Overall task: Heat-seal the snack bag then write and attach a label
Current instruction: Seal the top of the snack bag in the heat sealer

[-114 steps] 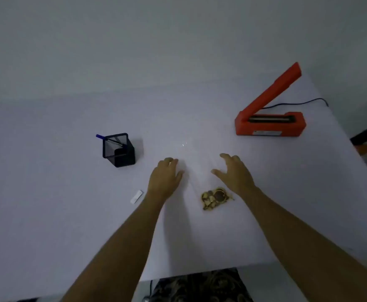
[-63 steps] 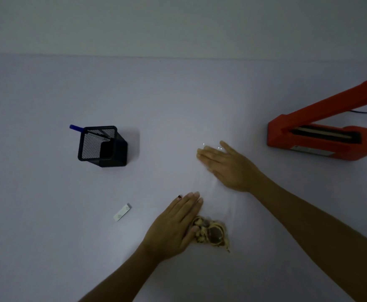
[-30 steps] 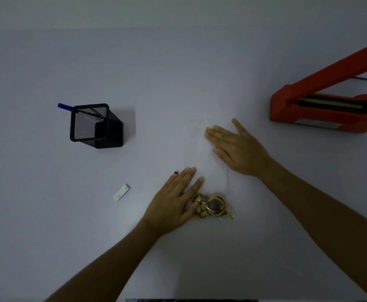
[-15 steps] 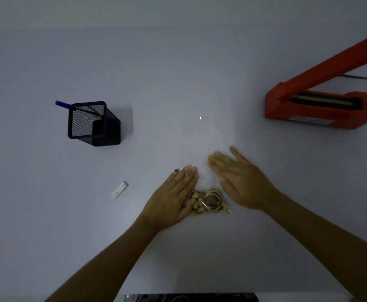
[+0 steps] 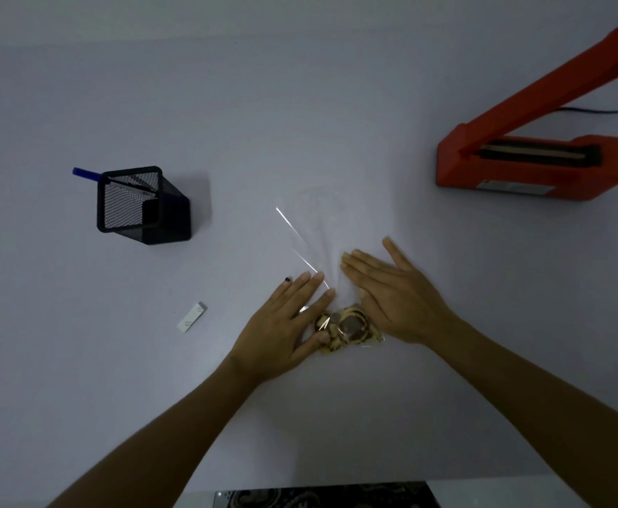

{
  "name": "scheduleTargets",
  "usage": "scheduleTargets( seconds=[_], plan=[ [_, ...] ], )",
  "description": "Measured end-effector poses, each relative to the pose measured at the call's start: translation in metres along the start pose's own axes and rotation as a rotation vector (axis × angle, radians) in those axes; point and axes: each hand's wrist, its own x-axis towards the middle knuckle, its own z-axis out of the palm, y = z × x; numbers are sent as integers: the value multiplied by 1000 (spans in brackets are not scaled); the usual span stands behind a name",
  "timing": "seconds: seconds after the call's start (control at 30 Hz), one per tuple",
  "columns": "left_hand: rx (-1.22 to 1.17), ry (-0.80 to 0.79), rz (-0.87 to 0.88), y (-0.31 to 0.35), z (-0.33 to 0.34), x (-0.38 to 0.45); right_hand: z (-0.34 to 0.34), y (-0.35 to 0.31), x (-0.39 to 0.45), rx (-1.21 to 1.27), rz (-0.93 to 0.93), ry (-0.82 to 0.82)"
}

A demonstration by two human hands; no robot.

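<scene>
I am laying my left hand (image 5: 282, 324) flat at the lower centre of the frame, fingers straight, its thumb touching the snack-filled end of the snack bag (image 5: 340, 317). My right hand (image 5: 392, 298) is pressing down just right of it, fingers straight and together, thumb spread, resting on the thin clear film. The bag is glossy, see-through plastic; its filled end is bunching between my two hands, holding pale and brown snack pieces (image 5: 348, 328), round and irregular. Its empty upper part is fanning away toward the centre of the frame, wrinkled, with a bright crease catching light. All this is lying on a smooth, matte white table (image 5: 300, 104).

Left of my left hand, a small white rectangular label (image 5: 191, 317) is lying flat. In the upper left, a black wire-mesh pen holder (image 5: 139, 205), square in shape, is holding a blue pen (image 5: 87, 173) leaning out over its rim. In the upper right, an orange heat sealer (image 5: 527, 170) is standing with its blocky base, its long arm raised and a dark cable (image 5: 600, 111) trailing behind.
</scene>
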Motion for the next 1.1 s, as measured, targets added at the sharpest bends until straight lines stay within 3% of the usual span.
scheduleTargets(
  seconds=[0.4,0.7,0.9,1.1],
  plan=[
    [-65,173,-87,27,-11,15,3,-9,16,-33,115,72],
    [-144,74,37,13,-2,20,-12,27,26,-89,-15,-34],
    [-194,105,63,8,-1,21,-28,66,56,-198,-50,-88],
    [-212,119,56,6,1,22,-29,60,63,-145,-7,6]
  ],
)
